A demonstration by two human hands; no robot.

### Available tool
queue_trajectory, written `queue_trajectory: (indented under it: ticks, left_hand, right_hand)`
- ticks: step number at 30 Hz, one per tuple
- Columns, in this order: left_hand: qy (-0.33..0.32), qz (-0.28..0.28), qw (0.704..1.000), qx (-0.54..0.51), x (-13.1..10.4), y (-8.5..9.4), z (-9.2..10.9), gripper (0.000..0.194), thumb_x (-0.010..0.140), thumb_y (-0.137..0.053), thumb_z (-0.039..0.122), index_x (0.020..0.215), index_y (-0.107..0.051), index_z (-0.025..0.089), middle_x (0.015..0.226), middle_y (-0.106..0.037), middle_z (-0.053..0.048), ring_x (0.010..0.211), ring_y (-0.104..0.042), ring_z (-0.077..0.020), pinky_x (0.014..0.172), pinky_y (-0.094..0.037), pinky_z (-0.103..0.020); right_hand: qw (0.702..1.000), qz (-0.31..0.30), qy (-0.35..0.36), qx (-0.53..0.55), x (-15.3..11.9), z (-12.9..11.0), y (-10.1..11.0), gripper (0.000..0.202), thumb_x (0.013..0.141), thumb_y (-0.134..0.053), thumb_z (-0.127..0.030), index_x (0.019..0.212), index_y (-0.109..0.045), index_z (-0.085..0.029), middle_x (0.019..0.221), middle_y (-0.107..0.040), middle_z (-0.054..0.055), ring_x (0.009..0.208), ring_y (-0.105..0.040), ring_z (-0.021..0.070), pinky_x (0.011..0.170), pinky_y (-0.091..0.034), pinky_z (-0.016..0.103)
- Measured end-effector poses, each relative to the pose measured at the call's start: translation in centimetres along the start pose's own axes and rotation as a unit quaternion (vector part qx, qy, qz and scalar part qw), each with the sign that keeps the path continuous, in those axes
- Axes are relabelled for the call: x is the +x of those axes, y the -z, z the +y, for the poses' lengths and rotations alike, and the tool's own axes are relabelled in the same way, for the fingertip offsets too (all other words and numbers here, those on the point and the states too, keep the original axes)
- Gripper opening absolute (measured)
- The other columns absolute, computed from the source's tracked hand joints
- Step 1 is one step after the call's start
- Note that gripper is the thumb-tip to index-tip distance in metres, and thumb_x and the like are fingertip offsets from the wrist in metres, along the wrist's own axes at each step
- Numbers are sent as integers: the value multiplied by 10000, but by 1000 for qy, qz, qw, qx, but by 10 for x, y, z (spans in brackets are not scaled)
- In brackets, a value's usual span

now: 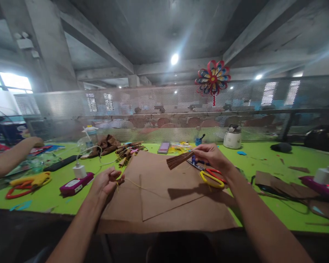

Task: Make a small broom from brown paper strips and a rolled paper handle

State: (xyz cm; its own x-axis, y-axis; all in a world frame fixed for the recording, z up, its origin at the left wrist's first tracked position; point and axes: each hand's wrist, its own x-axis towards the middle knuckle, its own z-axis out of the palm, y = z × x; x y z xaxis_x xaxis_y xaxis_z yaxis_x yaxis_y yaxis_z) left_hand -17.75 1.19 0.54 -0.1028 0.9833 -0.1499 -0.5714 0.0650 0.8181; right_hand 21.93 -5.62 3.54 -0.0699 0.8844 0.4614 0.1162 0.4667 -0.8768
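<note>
A pleated brown paper piece point(178, 160), fanned out at its left end, is pinched at its narrow end by my right hand point(211, 155) above the cardboard sheet point(164, 215). My left hand point(108, 180) is closed on a thin yellow string point(138, 185), which runs rightward over the cardboard. Yellow-handled scissors point(212, 179) and a red-handled pair point(217, 171) lie just below my right hand. Behind my left hand rests a pile of rolled brown paper pieces point(126, 151) with yellow ties.
A purple power strip point(76, 184) with a white plug stands left. A yellow glue gun point(34, 179) lies farther left, near another person's arm point(13, 159). Brown scraps point(282, 186) lie right; a white jar point(232, 138) stands behind, before a perforated metal screen point(153, 106).
</note>
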Motion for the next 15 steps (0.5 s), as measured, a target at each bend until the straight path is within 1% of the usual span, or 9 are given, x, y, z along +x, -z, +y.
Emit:
queue_trajectory:
  ticks: [2,4,6,8,12,15]
  left_hand:
    - [-1,-5,1000,23,2,6,1,250,745,-487,105,573,-328,192,418,-357,59,424,-486,-144,502,-519,-345]
    - [-5,7,1000,25,3,13,2,234,751,-488,104,590,-342,190,429,-379,58,448,-506,-145,540,-524,-350]
    - [-19,28,999,17,5,21,2,229,755,-483,85,598,-351,187,434,-388,60,436,-491,-130,561,-524,-350]
    - [-34,33,999,4,5,26,3,246,765,-476,73,588,-346,184,431,-379,64,426,-475,-116,590,-528,-356]
    - [-47,-1,999,-3,8,28,6,260,793,-461,73,577,-360,177,430,-372,57,451,-481,-111,632,-534,-358]
    - [-47,-4,999,-8,11,28,8,280,802,-441,56,567,-344,175,424,-351,61,435,-457,-99,620,-533,-342]
  right_hand:
    - [1000,-11,7,2,-1,0,0,282,707,-705,-397,773,-698,-122,576,-610,9,408,-385,34,365,-289,175]
    - [1000,-11,12,4,-1,0,2,269,713,-704,-392,785,-705,-133,579,-614,9,407,-397,36,367,-307,173]
    - [1000,1,15,9,-2,0,5,267,703,-713,-399,788,-711,-146,578,-616,12,414,-425,48,366,-328,178]
    - [1000,16,17,20,-2,-2,8,275,680,-731,-406,791,-717,-155,590,-622,21,438,-468,71,373,-361,192]
    - [999,28,8,42,-3,-5,13,261,662,-750,-389,765,-716,-152,572,-603,13,463,-502,81,407,-403,198]
    - [999,19,3,48,-2,-5,13,248,666,-751,-374,758,-712,-147,554,-582,-4,480,-511,71,442,-415,186]
